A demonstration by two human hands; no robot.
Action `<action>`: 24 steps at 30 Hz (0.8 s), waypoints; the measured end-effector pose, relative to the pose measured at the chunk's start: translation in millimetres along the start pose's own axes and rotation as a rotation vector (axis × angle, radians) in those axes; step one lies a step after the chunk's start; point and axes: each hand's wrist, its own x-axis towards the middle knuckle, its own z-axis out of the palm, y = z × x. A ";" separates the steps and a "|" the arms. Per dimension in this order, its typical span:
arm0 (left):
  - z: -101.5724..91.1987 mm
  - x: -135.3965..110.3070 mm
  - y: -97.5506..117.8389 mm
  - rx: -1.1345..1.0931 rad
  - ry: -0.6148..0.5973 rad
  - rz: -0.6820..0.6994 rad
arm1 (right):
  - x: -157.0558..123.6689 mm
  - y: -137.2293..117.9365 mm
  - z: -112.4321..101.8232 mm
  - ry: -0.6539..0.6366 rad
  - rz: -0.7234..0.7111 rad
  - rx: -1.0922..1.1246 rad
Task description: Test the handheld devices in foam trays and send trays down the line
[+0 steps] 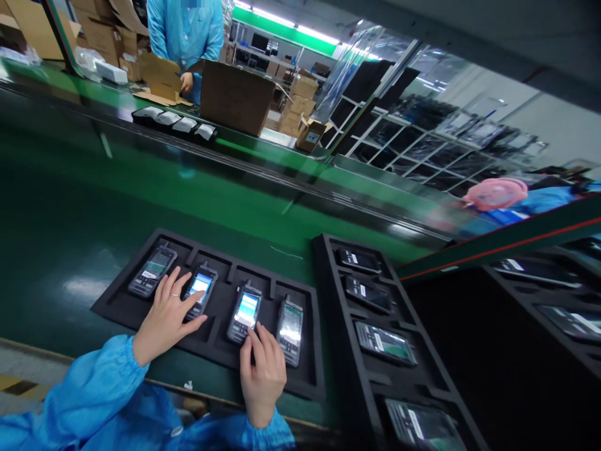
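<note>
A black foam tray (213,331) holds several handheld phones with short stub antennas and keypads. My left hand (164,316) is spread over the second phone (205,283) from the left, whose screen is lit; the fingers lie at its sides and hold nothing. At the third phone (247,307), also lit, my right hand (265,369) rests its fingertips by the lower keypad, thumb apart and fingers slightly bent. The leftmost phone (153,270) and the rightmost phone (290,329) lie in their slots with unlit screens.
Stacked black foam trays (335,313) with more phones stand at the right. A green conveyor belt (225,194) runs behind. Across it, a person in a blue coat (185,31) handles cardboard beside a brown box (237,94). A slanted dark frame bar (507,247) crosses at right.
</note>
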 end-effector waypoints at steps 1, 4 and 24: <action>0.2 -0.3 -0.5 -0.011 0.002 -0.003 | 0.0 0.0 0.0 -0.002 0.001 0.002; 2.4 -1.6 -3.8 -0.054 0.023 -0.019 | 0.3 -0.7 -0.4 0.000 -0.002 -0.005; 2.3 0.0 -3.2 -0.026 -0.036 0.010 | 0.4 -0.9 0.2 -0.001 -0.028 -0.034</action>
